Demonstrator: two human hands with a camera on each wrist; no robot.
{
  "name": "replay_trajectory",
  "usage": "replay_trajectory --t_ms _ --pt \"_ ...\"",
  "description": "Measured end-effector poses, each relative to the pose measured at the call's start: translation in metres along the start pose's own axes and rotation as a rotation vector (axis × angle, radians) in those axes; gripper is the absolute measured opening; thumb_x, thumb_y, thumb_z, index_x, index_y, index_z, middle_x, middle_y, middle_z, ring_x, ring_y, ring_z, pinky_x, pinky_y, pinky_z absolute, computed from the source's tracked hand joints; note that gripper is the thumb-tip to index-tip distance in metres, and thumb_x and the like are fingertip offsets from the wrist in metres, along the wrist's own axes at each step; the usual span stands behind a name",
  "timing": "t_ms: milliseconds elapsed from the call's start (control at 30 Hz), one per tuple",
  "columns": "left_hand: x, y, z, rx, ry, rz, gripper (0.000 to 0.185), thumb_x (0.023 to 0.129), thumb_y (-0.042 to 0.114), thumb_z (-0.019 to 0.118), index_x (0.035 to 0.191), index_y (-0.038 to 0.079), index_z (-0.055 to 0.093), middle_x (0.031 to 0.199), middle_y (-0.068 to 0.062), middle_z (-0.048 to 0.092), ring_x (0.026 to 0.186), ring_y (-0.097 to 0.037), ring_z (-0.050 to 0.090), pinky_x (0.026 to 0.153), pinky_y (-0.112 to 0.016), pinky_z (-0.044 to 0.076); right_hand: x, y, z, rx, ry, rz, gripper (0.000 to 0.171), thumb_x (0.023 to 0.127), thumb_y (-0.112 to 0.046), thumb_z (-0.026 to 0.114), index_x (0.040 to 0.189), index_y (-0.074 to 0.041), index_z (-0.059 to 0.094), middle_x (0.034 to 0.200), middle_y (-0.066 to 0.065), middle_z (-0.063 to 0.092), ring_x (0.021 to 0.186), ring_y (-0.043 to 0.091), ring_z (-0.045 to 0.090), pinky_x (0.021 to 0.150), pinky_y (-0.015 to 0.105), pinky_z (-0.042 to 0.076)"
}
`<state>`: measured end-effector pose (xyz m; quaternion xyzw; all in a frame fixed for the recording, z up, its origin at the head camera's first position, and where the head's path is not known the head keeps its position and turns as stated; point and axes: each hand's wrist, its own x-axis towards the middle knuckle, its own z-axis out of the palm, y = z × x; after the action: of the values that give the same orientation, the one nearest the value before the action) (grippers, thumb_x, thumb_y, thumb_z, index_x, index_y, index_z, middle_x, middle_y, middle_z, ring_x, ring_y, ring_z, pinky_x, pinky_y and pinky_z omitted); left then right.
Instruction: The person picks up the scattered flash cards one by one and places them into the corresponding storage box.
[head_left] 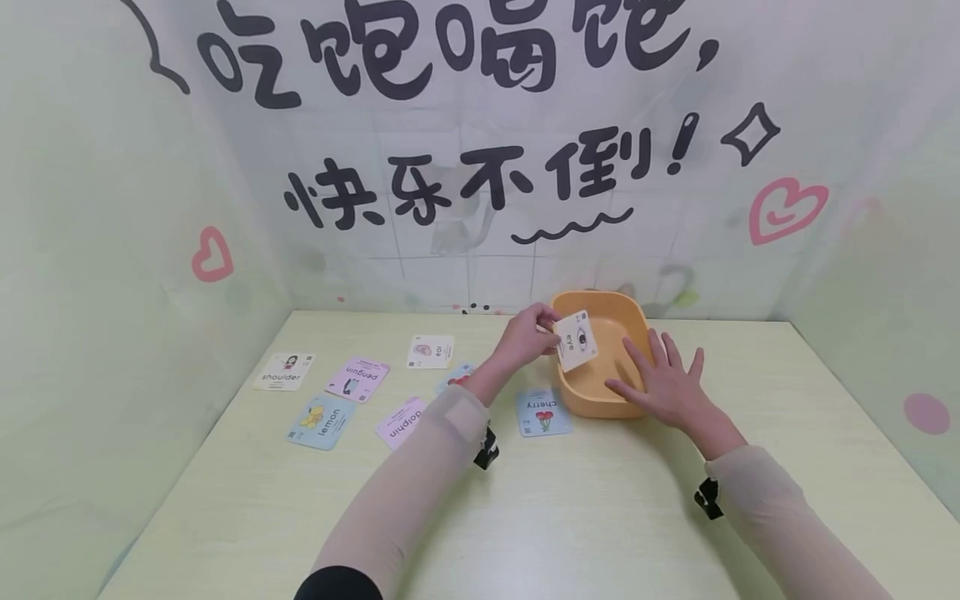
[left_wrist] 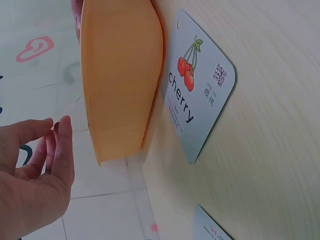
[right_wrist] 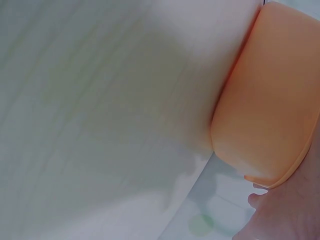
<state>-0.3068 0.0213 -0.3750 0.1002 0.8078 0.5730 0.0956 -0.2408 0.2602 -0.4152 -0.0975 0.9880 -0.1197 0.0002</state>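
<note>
My left hand [head_left: 527,335] pinches a white picture card [head_left: 577,342] marked "eye" at its edge. The card is tilted over the left side of an orange plastic basin [head_left: 603,408]. In the left wrist view, thumb and fingertips meet above the basin's rim, and the card shows only as a thin edge. My right hand [head_left: 671,387] rests at the basin's right rim with fingers spread, thumb reaching over the inside. A blue "cherry" card [head_left: 544,412] lies flat beside the basin's near left side.
More cards lie to the left: "shoulder" [head_left: 285,372], "penguin" [head_left: 358,379], "lemon" [head_left: 321,422], "dolphin" [head_left: 401,422] and an ear card [head_left: 431,352]. A blue card [head_left: 450,377] is partly hidden by the left wrist. A printed curtain [head_left: 465,275] hangs behind the table.
</note>
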Motion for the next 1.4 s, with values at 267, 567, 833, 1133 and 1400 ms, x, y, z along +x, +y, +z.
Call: replay_trajectory --t_ms 267,567,833,1133,1400 --pt "-0.002 -0.002 -0.002 0.014 -0.024 0.01 0.033 0.089 -0.005 0.065 0.122 -0.002 0.06 0.106 -0.014 0.063 0.083 -0.017 0.063 0.071 -0.024 0.062 0.0 -0.001 -0.001 -0.002 0.004 -0.009 0.09 0.093 -0.068 0.044 0.159 -0.01 0.02 0.164 0.031 0.004 0.149 0.053 0.001 0.108 0.083 -0.01" --pt "-0.007 -0.003 -0.007 -0.002 -0.035 -0.002 0.034 0.089 -0.006 0.065 0.122 -0.002 0.058 0.106 -0.014 0.062 0.082 -0.018 0.062 0.071 -0.025 0.062 -0.001 -0.001 0.0 0.003 0.012 -0.016 0.09 0.093 -0.067 0.046 0.159 -0.01 0.02 0.163 0.031 0.005 0.149 0.052 0.002 0.108 0.083 -0.009" --pt "-0.01 -0.007 -0.011 0.028 -0.055 -0.002 0.032 0.089 -0.005 0.065 0.121 -0.001 0.058 0.109 -0.016 0.063 0.086 -0.018 0.063 0.07 -0.025 0.062 -0.003 -0.001 -0.001 0.005 0.015 -0.019 0.09 0.094 -0.066 0.046 0.159 -0.009 0.02 0.163 0.031 0.005 0.149 0.053 0.003 0.108 0.083 -0.008" --pt "-0.016 -0.011 -0.016 0.084 -0.081 -0.012 0.034 0.09 -0.004 0.066 0.123 -0.001 0.058 0.104 -0.013 0.062 0.081 -0.016 0.062 0.07 -0.025 0.062 -0.005 0.0 -0.001 0.002 0.015 -0.023 0.09 0.094 -0.065 0.047 0.159 -0.009 0.02 0.163 0.031 0.006 0.149 0.053 0.003 0.108 0.083 -0.008" --pt "-0.022 -0.014 -0.022 0.146 -0.13 -0.015 0.037 0.089 -0.001 0.068 0.125 -0.001 0.057 0.109 -0.015 0.063 0.09 -0.023 0.067 0.072 -0.024 0.062 -0.004 0.001 0.001 0.004 0.017 -0.024 0.091 0.094 -0.066 0.046 0.159 -0.009 0.02 0.163 0.031 0.005 0.149 0.052 0.003 0.108 0.083 -0.008"
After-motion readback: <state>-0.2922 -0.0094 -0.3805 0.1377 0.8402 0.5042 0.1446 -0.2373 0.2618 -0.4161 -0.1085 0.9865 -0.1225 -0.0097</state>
